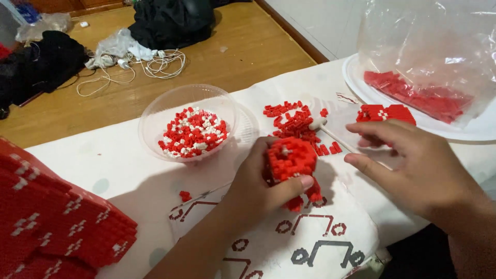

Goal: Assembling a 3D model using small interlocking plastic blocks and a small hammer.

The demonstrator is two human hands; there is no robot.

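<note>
Your left hand [258, 188] is clamping a red brick model [290, 160] above the desk [124, 165]; your right hand [413, 160] is hovering beside it, fingers loose, empty. Behind, a clear bowl [155, 111] is holding red and white bricks [194, 132]; a plastic bag [413, 46] is holding red bricks.

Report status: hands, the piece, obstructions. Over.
Left hand shut on red brick model. Right hand open, hovering by white stick tool. Loose red bricks between bowl and hands.
</note>
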